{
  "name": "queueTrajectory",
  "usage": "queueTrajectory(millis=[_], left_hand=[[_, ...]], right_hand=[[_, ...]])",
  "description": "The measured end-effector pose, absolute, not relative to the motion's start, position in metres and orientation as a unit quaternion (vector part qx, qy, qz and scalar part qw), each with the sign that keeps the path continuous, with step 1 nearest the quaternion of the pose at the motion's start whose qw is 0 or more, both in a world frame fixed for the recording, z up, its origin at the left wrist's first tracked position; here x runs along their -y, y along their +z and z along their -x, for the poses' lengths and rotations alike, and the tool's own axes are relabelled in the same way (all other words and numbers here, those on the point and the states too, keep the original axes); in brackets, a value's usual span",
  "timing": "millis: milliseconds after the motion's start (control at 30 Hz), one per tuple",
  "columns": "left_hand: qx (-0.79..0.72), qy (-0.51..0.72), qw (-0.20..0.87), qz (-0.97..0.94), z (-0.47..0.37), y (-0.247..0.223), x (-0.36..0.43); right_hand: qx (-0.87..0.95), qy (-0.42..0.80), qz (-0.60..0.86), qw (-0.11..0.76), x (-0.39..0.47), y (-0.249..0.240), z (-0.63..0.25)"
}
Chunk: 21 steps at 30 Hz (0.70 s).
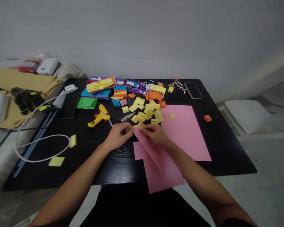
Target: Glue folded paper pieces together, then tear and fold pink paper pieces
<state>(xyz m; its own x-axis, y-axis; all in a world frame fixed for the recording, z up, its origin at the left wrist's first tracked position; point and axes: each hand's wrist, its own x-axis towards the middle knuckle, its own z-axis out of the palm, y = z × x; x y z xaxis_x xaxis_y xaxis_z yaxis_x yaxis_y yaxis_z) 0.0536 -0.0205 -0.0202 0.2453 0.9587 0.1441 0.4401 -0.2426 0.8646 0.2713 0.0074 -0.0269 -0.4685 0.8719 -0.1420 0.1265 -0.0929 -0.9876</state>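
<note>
My left hand is closed, its thumb and fingers pinched at the top left corner of a folded pink sheet. Just to the right, my right hand grips the same sheet near its top edge. The sheet is raised at a slant over another pink piece at the front edge of the table. A larger pink sheet lies flat to the right, with a small yellow piece on it. Beyond my fingers are many yellow paper pieces and grey scissors.
A yellow glue gun lies left of the scissors. Folded coloured paper is stacked at the back. A phone rests at the back right, near a small orange piece. A white cable loops over the left side.
</note>
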Motion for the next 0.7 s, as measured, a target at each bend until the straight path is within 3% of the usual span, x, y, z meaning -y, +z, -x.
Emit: queueTrajectory(millis=[300, 700], left_hand=[[-0.492, 0.346, 0.46, -0.653, -0.063, -0.012, 0.021], [-0.615, 0.364, 0.421, -0.559, -0.01, 0.005, 0.086]], right_hand=[[0.65, 0.601, 0.376, 0.274, 0.0, -0.021, -0.263], [0.724, 0.572, 0.362, 0.132, 0.014, 0.007, -0.279]])
